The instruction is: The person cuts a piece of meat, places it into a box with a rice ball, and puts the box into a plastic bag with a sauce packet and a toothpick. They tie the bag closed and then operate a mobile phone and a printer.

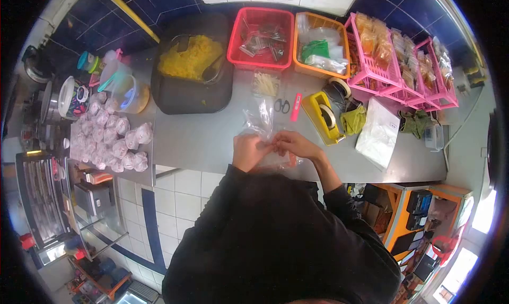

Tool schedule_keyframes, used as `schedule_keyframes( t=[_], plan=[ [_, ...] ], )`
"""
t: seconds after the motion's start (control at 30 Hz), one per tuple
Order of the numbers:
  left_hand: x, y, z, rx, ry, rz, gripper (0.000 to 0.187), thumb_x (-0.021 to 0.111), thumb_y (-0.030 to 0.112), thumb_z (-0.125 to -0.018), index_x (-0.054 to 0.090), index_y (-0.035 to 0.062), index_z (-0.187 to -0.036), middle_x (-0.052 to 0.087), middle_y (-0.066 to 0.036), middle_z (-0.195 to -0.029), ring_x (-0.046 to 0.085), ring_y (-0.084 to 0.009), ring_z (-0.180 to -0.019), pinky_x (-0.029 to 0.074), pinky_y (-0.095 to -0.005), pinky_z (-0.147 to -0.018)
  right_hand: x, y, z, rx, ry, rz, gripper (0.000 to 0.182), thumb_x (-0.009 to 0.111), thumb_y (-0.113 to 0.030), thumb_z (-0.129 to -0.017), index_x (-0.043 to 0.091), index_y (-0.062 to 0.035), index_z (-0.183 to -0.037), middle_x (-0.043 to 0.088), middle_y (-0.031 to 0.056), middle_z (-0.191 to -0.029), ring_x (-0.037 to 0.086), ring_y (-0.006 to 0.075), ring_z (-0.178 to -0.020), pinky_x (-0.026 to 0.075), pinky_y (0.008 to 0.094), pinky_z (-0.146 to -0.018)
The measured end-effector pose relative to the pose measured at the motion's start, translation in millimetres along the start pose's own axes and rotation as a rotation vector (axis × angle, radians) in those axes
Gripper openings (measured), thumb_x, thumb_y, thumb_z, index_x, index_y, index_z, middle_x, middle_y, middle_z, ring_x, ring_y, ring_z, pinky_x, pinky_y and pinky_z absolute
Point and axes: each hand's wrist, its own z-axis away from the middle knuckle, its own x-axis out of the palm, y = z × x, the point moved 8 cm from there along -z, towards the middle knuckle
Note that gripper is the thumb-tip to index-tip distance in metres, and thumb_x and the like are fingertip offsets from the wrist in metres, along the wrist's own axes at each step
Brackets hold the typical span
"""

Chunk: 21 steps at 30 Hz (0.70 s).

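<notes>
Both hands meet at the front edge of the steel table [196, 134], over clear plastic. My left hand [249, 151] has its fingers closed on a clear plastic bag [260, 121]. My right hand [294, 145] pinches at the same spot, its fingertips touching the left ones; what lies between them is too small to make out. Under the hands lies more clear plastic with something reddish [283, 160]. Beyond the bag are pale sticks [266, 84] in plastic, black-handled scissors [282, 106] and a pink-red labelled strip [296, 107].
A black tray [192, 100] holds yellow food. Behind stand a red basket [261, 63], an orange basket [322, 71] and pink racks [379, 84]. A yellow tape dispenser [322, 118], green cloth [353, 119] and white bags [378, 131] lie right; many wrapped bundles [111, 134] lie left.
</notes>
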Motion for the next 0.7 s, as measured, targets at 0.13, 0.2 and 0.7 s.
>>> schedule_keyframes(
  t=[0.13,0.2,0.7],
  plan=[
    [0,-1,1,-0.012,0.031,0.005,0.027,0.081,0.037,-0.076,0.076,0.0124,-0.085,0.071,-0.009,-0.086,0.065,-0.0284,-0.091,0.038,-0.0416,-0.088,4,-8,4,0.013,0.060,0.118,0.019,0.067,-0.012,-0.094,0.063,-0.0009,-0.110,0.068,0.0059,-0.087,0.065,0.0132,-0.076,0.054,0.0281,-0.065],
    [2,0,-1,-0.011,0.035,0.023,0.028,0.081,0.037,-0.076,0.076,0.0113,-0.085,0.071,-0.010,-0.086,0.065,-0.0288,-0.092,0.038,-0.0414,-0.088,2,-6,4,-0.015,0.098,0.143,0.019,0.070,-0.012,-0.093,0.063,-0.0004,-0.107,0.069,0.0056,-0.082,0.065,0.0132,-0.075,0.053,0.0296,-0.069],
    [2,7,0,-0.011,0.102,0.065,0.036,0.084,0.039,-0.072,0.074,0.0068,-0.085,0.069,-0.008,-0.076,0.064,-0.0270,-0.081,0.037,-0.0413,-0.091,10,-14,30,-0.148,0.590,0.541,0.025,0.075,-0.016,-0.087,0.061,0.0002,-0.099,0.072,0.0146,-0.083,0.072,0.0267,-0.076,0.057,0.0368,-0.070]
  ],
)
